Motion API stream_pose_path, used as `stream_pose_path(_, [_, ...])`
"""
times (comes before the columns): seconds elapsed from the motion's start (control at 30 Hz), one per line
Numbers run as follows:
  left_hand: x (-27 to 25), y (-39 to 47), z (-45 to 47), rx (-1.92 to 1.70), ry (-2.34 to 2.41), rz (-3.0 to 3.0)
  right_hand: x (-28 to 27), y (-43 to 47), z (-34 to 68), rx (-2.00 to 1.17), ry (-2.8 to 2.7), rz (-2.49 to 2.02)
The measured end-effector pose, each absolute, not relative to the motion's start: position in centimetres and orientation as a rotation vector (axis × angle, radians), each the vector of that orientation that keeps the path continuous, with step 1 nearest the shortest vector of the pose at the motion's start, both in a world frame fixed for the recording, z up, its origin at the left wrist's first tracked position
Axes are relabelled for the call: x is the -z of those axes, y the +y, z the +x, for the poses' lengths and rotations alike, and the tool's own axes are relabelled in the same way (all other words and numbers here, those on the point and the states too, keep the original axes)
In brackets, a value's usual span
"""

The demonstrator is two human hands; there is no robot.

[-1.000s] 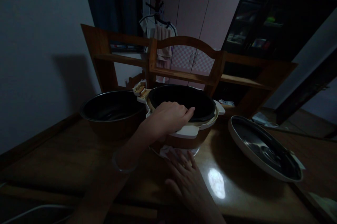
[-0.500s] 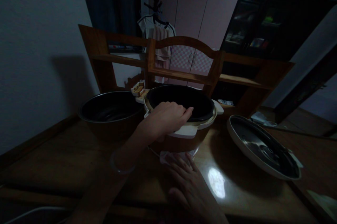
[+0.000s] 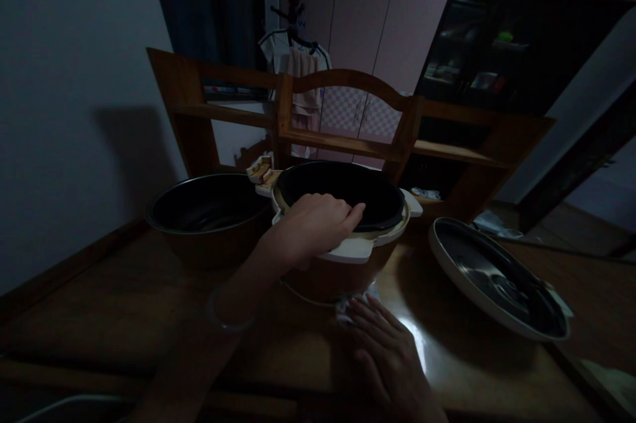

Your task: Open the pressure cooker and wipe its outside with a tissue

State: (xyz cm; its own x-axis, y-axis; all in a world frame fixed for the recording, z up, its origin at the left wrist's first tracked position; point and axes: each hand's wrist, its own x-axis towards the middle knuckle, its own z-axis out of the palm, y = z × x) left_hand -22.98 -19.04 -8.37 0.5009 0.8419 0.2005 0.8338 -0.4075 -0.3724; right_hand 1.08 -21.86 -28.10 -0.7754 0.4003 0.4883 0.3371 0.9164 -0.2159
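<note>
An electric cooker (image 3: 342, 277) with a brown body and pale rim stands at the middle of a wooden table, its top open and its inside black. My left hand (image 3: 318, 224) is closed over the near left part of its rim, the fingers partly hidden behind the knuckles. A bracelet circles that wrist. My right hand (image 3: 382, 343) lies low on the table, just in front of the cooker's base. Under its nearly flat fingertips is a crumpled white tissue (image 3: 344, 311), pressed to the tabletop.
A black-lined inner pot (image 3: 213, 234) stands left of the cooker. To the right, the round lid (image 3: 497, 284) rests tilted with its inner side up. A wooden shelf rack (image 3: 348, 140) edges the table's back, and a wall (image 3: 74, 144) borders the left. The room is dim.
My right hand has slid to the right along the table, taking the tissue with it. The left hand keeps its place on the cooker's rim.
</note>
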Motion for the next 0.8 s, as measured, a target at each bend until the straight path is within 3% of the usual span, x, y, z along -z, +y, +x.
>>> stream_pose_path(0.13, [8.2, -19.2, -22.9, -0.042, -1.376, -2.339, 29.5, -22.1, 2.4, -0.604, -1.863, -0.710])
stream_pose_path(0.3, [8.3, -19.1, -23.0, -0.016, -1.370, -2.326, 26.5, -22.3, 0.8, -1.089, -0.968, -0.737])
stream_pose_path(0.5, [8.4, -18.9, -22.9, -0.027, -1.370, -2.331, 23.5, -22.5, -4.4, -0.965, -1.100, -0.752])
stream_pose_path(0.8, [8.4, -18.9, -23.0, -0.037, -1.390, -2.328, 25.3, -22.2, -7.4, -0.795, -1.376, -0.887])
